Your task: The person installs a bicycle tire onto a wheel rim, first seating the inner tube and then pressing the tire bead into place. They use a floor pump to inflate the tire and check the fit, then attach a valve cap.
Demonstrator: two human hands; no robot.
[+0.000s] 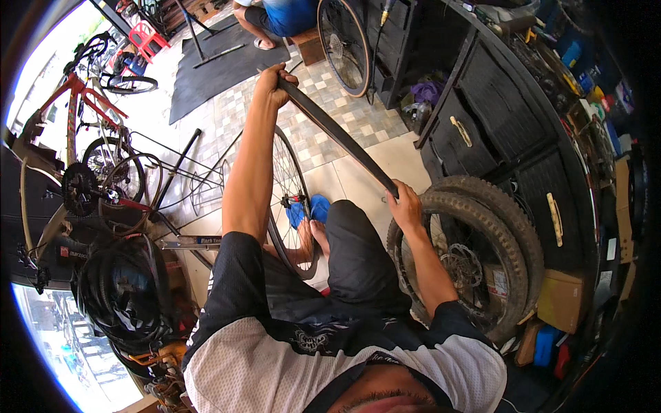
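The person's two hands are well apart, both closed around a slim black bicycle tire (339, 132), which is drawn out between them as a long, narrow band. The left hand (276, 84) grips its far-left end with that arm stretched forward; the right hand (405, 205) grips the nearer, right end, close to the knobby mountain-bike wheels (475, 249). The tire hangs above the tiled floor (394, 160), slanting from far left to near right.

Below it, left of the person's raised knee, a spoked wheel (292, 202) stands upright beside the feet and blue sandals (319, 206). On the left are a red bicycle frame (72, 120) and, nearer, a heap of black tires (124, 289).

On the right, black drawers (475, 103) with pale handles sit under a curved tabletop (527, 67) crowded with tools and small items. A cardboard box (559, 300) is near the knobby wheels. At the far side a co-worker in a blue shirt (292, 15) sits beside a tan-edged wheel (342, 47), with a black mat (212, 65) to the left and a red plastic chair (146, 38) farther left.
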